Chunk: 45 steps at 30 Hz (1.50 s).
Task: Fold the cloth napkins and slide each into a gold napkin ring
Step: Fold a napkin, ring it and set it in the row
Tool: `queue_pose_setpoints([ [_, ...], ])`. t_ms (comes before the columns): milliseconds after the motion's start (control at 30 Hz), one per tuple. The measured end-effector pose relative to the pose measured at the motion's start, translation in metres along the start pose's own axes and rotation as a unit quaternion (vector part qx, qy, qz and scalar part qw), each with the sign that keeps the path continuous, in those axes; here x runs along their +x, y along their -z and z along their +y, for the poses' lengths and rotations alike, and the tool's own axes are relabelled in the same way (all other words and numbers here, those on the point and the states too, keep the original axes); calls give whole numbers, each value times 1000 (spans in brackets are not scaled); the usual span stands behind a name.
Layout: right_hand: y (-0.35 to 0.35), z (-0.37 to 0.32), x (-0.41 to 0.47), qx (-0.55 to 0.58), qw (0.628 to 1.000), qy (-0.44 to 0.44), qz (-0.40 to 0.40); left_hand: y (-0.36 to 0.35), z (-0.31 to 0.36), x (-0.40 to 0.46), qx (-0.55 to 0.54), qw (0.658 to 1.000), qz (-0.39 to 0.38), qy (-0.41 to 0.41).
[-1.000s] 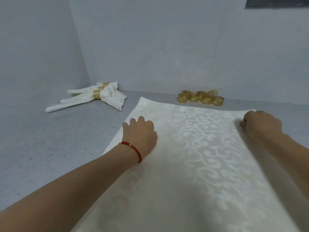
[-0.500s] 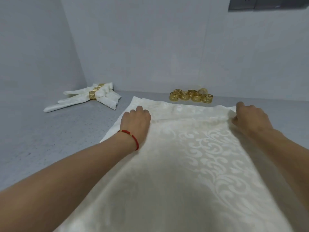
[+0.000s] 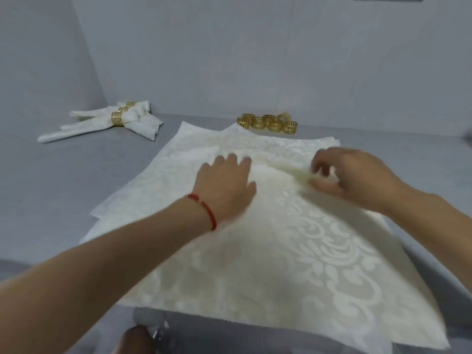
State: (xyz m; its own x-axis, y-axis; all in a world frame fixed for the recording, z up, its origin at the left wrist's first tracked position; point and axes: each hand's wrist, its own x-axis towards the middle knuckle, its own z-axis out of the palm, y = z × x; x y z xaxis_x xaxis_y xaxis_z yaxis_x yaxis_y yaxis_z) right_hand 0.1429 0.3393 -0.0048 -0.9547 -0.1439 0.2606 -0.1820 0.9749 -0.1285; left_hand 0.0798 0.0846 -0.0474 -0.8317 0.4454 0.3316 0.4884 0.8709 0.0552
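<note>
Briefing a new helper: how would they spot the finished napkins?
Look to the grey table's far left corner, by the wall. The finished napkins lie bunched there, each cinched by a gold ring, unlike the flat spread cloth or the empty rings.

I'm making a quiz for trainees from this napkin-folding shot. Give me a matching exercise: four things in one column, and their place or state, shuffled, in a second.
Things:
1. loose rings
2. finished napkins
3. left hand
4. right hand

Place or state:
A. pinches a raised fold of the flat napkin
B. far left on the table, rings already on
C. clustered beyond the flat napkin's far edge
D. rests flat on the cloth, red string at the wrist

Pairs: 1-C, 2-B, 3-D, 4-A
</note>
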Motion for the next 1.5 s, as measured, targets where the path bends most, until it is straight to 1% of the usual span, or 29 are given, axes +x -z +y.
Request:
queue_pose_setpoints([
  [33,-3,-18,-11,82,993,68,-50,6,6,-22,-45,998,-7,-42],
  [67,-5,-37,-22,151,974,103,-136,11,10,-42,-90,993,-17,-80],
  [100,-9,-54,-31,177,953,120,-213,13,9,-58,-128,985,-27,-114],
  [133,-15,-62,-37,175,940,131,-262,13,6,-68,-151,977,-38,-142],
  [167,-21,-64,-41,173,935,139,-277,11,1,-75,-170,970,-52,-163],
  [233,-28,-64,-41,200,935,122,-267,6,-7,-80,-214,956,-89,-178],
  [300,-30,-64,-39,237,927,98,-274,3,-12,-80,-257,946,-104,-170],
  [400,-24,-71,-37,260,919,88,-284,6,-12,-78,-276,942,-117,-152],
  [467,-17,-78,-37,279,922,89,-255,16,-12,-81,-301,937,-106,-142],
  [500,-15,-81,-36,297,923,81,-229,23,-13,-83,-330,928,-109,-135],
  [567,-11,-91,-35,340,920,46,-191,40,-20,-88,-372,909,-150,-115],
  [600,-11,-99,-34,358,916,31,-180,48,-25,-89,-355,913,-172,-109],
  [633,-11,-107,-33,374,911,22,-172,54,-31,-89,-305,928,-182,-110],
  [667,-10,-116,-31,388,906,9,-168,58,-37,-88,-255,943,-177,-120],
  [700,-12,-121,-29,394,904,-4,-163,59,-42,-85,-231,951,-158,-134],
  [767,-13,-133,-28,372,915,-13,-154,62,-55,-82,-234,952,-141,-136],
  [800,-13,-136,-30,345,928,-9,-142,61,-61,-81,-238,951,-149,-130],
  [867,-12,-138,-39,300,945,18,-130,62,-72,-84,-267,946,-142,-118],
  [933,-8,-138,-52,254,953,42,-159,63,-80,-91,-322,934,-122,-93],
  [1000,-6,-135,-65,186,964,70,-176,65,-86,-98,-349,926,-123,-75],
  [1067,-7,-132,-73,146,970,93,-173,67,-92,-103,-366,917,-148,-64],
  [1133,-6,-132,-80,160,967,98,-170,74,-95,-109,-375,903,-207,-43],
  [1200,-5,-131,-82,211,958,99,-169,80,-104,-111,-377,888,-264,-12],
  [1267,0,-134,-81,301,933,87,-175,87,-112,-111,-384,868,-312,51],
  [1300,-1,-133,-77,340,921,75,-173,91,-117,-111,-371,862,-339,69],
  [1367,-2,-131,-66,372,912,28,-172,100,-126,-105,-327,857,-396,46],
  [1433,-5,-130,-46,388,908,-19,-160,103,-131,-90,-329,851,-409,1],
  [1467,-8,-129,-33,392,906,-40,-154,101,-133,-78,-321,860,-396,2],
  [1500,-12,-125,-13,384,910,-59,-146,96,-138,-62,-304,878,-368,18],
])
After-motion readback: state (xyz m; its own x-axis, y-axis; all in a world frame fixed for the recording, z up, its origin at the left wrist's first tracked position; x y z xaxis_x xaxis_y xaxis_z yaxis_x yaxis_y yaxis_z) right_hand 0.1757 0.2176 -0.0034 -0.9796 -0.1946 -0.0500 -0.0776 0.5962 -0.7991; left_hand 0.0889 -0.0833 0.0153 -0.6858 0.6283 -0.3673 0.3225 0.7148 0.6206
